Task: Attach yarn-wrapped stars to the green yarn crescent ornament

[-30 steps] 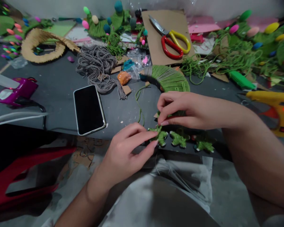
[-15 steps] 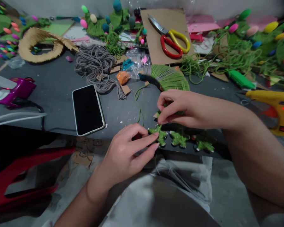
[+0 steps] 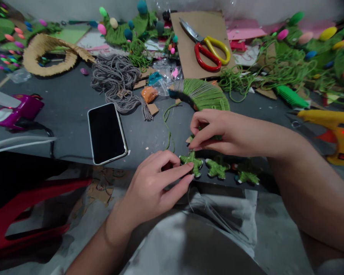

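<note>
My left hand (image 3: 157, 183) reaches in from below, its fingers resting on a green yarn-wrapped star (image 3: 195, 165) at the table's front edge. My right hand (image 3: 218, 131) is closed in a pinch just above the star's top point. Whatever lies between its fingertips is too small to make out. To the right of the held star lie a second green star (image 3: 218, 168) and a third green star (image 3: 247, 173), partly in shadow. Behind my right hand sits a ring (image 3: 206, 93) wrapped in green and grey yarn, its front part hidden. A loose green strand (image 3: 166, 122) lies to the left.
A phone (image 3: 106, 133) lies left of my hands, near grey yarn (image 3: 114, 80). Scissors (image 3: 206, 46) rest on cardboard (image 3: 186, 57) at the back. A yellow glue gun (image 3: 338, 130) with a lit red light is at the right, a purple device (image 3: 25, 110) at the left.
My right fingertips have shifted very slightly left above the star. The left hand stays on the star, and everything else looks the same.
</note>
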`<state>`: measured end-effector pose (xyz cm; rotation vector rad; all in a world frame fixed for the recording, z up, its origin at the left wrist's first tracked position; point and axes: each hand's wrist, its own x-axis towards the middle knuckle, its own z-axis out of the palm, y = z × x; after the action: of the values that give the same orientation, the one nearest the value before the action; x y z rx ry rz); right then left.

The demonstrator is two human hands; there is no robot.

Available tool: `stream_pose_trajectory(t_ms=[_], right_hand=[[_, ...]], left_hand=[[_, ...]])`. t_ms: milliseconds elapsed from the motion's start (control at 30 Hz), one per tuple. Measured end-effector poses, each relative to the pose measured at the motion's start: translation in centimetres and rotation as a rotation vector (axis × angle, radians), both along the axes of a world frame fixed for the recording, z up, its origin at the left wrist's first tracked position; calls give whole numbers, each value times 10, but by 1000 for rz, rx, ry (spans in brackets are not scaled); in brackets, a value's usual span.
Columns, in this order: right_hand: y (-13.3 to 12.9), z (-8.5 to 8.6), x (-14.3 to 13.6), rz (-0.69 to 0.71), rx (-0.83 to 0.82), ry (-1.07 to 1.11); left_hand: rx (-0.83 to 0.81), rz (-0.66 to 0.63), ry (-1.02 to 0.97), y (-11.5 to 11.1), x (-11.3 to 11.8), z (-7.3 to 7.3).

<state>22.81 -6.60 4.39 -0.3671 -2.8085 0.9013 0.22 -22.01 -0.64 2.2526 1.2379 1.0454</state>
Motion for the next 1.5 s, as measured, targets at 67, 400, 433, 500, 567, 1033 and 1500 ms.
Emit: stream_pose_trajectory(t_ms=[67, 400, 433, 500, 567, 1033, 1500], right_hand=[[0, 0, 1, -10, 2, 1], [1, -3, 3, -70, 14, -6], [1, -3, 3, -72, 12, -2], [0, -3, 3, -78, 5, 6], [0, -3, 2, -84, -5, 9], [-3, -2, -2, -123, -47, -38], [-4, -2, -3, -138, -28, -47]], left_hand=[[1, 3, 5, 0, 0, 0], [8, 4, 8, 1, -1, 2], [8, -1, 11, 1, -1, 3], [8, -12, 21, 2, -1, 3], [5, -20, 32, 2, -2, 3], [17, -10, 47, 1, -1, 3], [30, -9, 58, 0, -3, 2]])
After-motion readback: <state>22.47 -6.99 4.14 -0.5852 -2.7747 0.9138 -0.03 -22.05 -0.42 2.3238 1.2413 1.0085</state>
